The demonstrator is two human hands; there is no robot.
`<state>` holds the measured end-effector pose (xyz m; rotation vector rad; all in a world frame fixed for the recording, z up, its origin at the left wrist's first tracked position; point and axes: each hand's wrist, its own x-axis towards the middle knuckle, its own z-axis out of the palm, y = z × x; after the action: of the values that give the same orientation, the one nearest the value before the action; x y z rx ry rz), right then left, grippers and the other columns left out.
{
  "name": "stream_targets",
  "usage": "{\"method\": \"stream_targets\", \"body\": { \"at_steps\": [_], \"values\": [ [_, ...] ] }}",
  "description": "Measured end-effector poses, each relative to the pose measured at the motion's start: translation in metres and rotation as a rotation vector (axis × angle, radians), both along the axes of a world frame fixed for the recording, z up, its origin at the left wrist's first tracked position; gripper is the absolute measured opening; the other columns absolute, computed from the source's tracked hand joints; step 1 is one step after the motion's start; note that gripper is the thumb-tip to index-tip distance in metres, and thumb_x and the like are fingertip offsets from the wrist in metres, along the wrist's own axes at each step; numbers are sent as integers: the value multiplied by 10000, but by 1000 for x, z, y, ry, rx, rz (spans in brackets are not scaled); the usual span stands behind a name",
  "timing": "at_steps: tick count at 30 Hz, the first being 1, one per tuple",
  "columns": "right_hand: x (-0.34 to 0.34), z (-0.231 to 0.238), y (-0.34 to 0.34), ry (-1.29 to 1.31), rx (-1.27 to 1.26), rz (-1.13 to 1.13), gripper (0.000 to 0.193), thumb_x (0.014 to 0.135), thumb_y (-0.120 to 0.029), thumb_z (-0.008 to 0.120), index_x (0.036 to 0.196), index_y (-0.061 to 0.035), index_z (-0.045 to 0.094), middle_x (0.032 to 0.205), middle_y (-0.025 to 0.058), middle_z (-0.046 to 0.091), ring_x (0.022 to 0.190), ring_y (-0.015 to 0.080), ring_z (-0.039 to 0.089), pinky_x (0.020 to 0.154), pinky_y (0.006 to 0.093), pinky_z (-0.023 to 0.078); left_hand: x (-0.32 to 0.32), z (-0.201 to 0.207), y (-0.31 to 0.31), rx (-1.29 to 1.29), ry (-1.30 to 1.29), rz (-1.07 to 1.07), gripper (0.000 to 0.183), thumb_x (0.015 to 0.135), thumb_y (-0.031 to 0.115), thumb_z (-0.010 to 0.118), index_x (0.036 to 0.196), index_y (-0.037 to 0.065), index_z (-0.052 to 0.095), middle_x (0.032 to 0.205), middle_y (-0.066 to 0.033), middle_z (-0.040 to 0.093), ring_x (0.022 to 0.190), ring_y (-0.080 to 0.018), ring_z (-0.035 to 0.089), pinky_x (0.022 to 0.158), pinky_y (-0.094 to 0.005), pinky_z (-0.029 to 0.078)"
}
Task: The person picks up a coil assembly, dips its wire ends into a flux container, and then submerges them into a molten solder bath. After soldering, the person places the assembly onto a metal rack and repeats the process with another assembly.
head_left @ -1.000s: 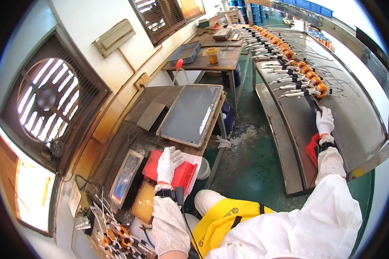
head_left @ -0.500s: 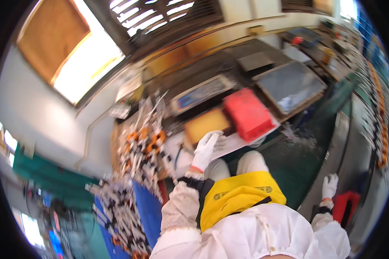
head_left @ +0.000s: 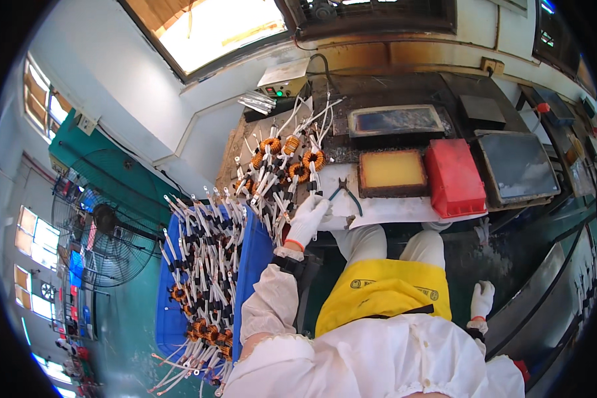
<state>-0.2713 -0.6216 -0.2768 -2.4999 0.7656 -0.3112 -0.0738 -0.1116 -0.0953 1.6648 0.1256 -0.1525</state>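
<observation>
My left hand (head_left: 307, 219), in a white glove, is at the near right edge of a heap of copper-wound ring coils (head_left: 299, 172) with white and black leads. Its fingers are bent together over the lead ends, and what lies inside them is hidden. Just right of it, a pair of pliers (head_left: 345, 196) with dark green handles lies on white sheeting. My right hand (head_left: 482, 300), also gloved, hangs low beside my body with its fingers curled in, and nothing shows in it.
A blue bin (head_left: 246, 255) full of leaded coils stands at my left. Along the bench are a tray of yellow material (head_left: 392, 172), a red bin (head_left: 455, 178), a framed shallow tray (head_left: 396, 122) and a grey-topped tray (head_left: 517, 166). A large fan (head_left: 104, 219) stands far left.
The view has turned left, so the bench sits further right. My left hand has gone from beside the yellow tray to the coil heap. My right hand's fingers have curled in.
</observation>
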Motion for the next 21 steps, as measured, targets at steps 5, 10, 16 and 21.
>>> {"method": "stream_targets", "body": {
  "at_steps": [5, 10, 16, 21],
  "values": [
    [-21, -3, 8, 67, 80, -104, 226, 869, -221, 582, 997, -45, 642, 1083, 146, 594, 1026, 320, 570, 896, 377, 454, 29, -27, 31, 458, -9, 92, 367, 918, 349, 552, 968, -3, 643, 801, -51, 631, 730, -93, 561, 670, -246, 449],
    [-41, -5, 18, 157, 124, -149, 237, 863, -231, 581, 981, -36, 646, 1036, 148, 603, 959, 316, 595, 867, 380, 469, 75, -41, 41, 784, -260, 238, 387, 887, 354, 573, 1030, 1, 643, 990, -172, 672, 957, -291, 633, 851, -362, 467],
    [-56, 3, 28, 194, 97, -207, 238, 838, -284, 590, 954, -91, 668, 1007, 150, 636, 955, 341, 607, 845, 421, 482, 128, -77, 52, 786, 4, 161, 552, 795, 480, 571, 1084, 13, 630, 1045, -234, 652, 1019, -374, 614, 889, -426, 459],
    [-58, 5, 28, 241, 72, -199, 249, 835, -301, 584, 948, -97, 673, 989, 152, 640, 957, 341, 609, 845, 427, 481, 154, -97, 59, 797, 120, 222, 509, 777, 437, 585, 1033, 0, 642, 990, -238, 659, 977, -390, 625, 837, -446, 468]
  ]
}}
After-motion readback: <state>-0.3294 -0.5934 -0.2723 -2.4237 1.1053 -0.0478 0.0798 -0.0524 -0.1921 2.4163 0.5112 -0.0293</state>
